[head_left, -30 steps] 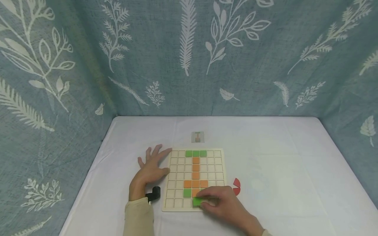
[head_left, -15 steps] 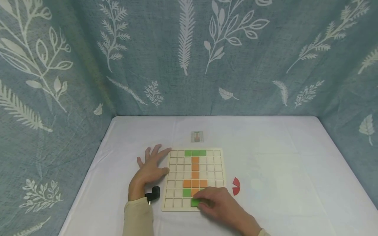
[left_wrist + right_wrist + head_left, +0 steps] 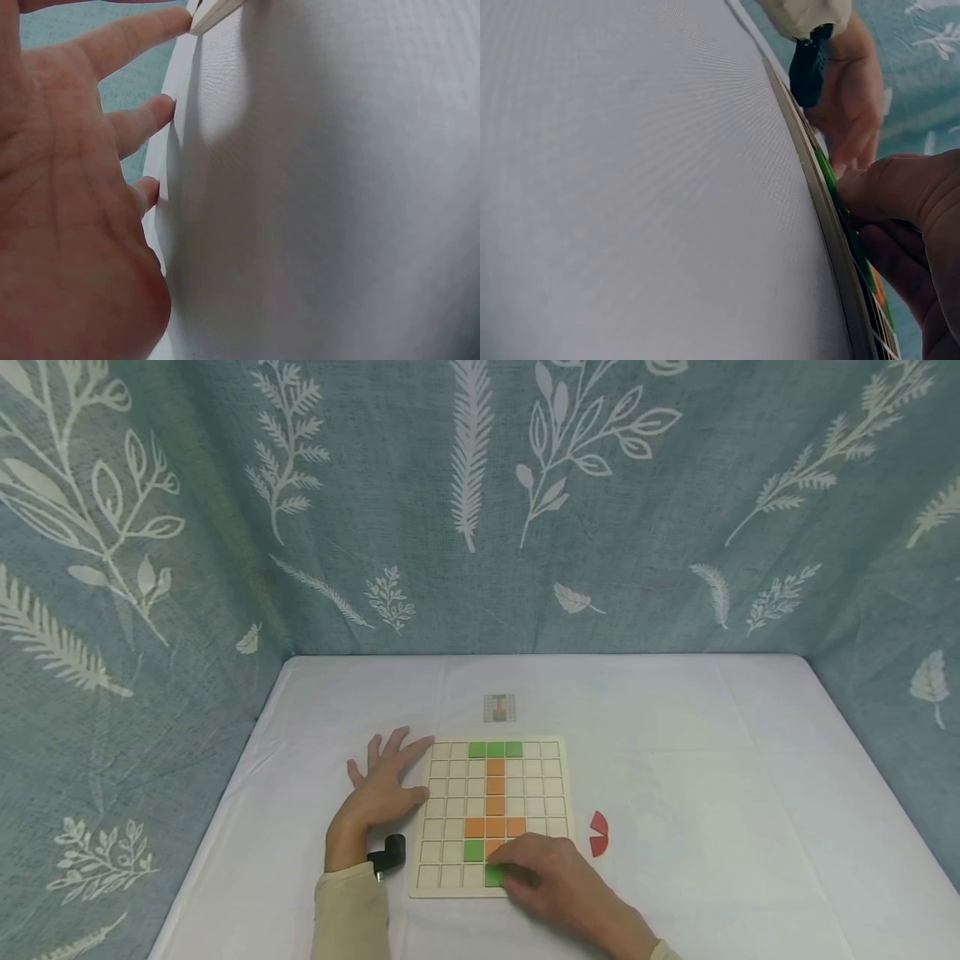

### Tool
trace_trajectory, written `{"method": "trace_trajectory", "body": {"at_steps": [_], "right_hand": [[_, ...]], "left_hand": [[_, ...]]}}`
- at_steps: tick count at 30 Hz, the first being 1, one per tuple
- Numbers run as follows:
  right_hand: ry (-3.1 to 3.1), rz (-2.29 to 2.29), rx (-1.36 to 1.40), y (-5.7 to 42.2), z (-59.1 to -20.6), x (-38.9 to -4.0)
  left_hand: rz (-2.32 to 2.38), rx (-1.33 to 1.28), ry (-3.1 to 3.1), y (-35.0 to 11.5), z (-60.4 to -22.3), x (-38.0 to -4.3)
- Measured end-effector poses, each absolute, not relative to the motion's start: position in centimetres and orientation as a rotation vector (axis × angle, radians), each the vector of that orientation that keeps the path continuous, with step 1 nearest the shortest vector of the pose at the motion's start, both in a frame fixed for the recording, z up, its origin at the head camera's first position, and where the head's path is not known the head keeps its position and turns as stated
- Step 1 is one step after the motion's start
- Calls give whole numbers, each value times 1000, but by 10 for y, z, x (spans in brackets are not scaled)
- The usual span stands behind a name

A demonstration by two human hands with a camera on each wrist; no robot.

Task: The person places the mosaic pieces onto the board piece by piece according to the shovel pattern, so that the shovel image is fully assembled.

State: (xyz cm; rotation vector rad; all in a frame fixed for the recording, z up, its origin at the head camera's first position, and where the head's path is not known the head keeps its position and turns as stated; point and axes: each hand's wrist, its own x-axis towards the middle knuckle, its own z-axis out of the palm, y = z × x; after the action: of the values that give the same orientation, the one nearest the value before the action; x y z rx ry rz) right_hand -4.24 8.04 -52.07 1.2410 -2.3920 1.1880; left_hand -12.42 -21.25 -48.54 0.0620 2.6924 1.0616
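Note:
A pale wooden grid board [image 3: 442, 877] lies on the table with square green and orange tiles in its cells. Three green tiles [image 3: 496, 750] line the far row; orange tiles [image 3: 495, 786] run down the middle below them. My right hand [image 3: 558, 881] pinches a green tile [image 3: 493, 876] at the nearest row between thumb and index finger. In the right wrist view the thumb lies right on the green tile [image 3: 824, 169], low at the board. My left hand [image 3: 377, 793] has its fingers spread, with index fingertip and thumb at the board's left edge. My right hand hides several cells.
A small card [image 3: 499, 707] with a printed grid pattern lies beyond the board. Two red wedge-shaped pieces [image 3: 599, 822] lie right of it. A black camera [image 3: 387, 853] sits at my left wrist. A blue-green leaf-print curtain [image 3: 420, 510] stands behind the white table [image 3: 712, 793].
The green tile and my right hand have shifted slightly left, and the tile now lines up with its cell in the nearest row. My left hand stays at the board's edge.

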Motion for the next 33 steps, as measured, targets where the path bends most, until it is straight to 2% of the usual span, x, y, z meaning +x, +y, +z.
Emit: {"method": "trace_trajectory", "body": {"at_steps": [10,26,33], "right_hand": [[-2408,1357,1202,93,-512,-47],[-2526,1410,787,184,-499,-61],[-2519,1448,786,206,-507,-55]], "left_hand": [[1093,60,2705,-212,-488,-124],[1131,96,2753,-216,-503,-128],[1113,67,2740,-213,-498,-126]]}}
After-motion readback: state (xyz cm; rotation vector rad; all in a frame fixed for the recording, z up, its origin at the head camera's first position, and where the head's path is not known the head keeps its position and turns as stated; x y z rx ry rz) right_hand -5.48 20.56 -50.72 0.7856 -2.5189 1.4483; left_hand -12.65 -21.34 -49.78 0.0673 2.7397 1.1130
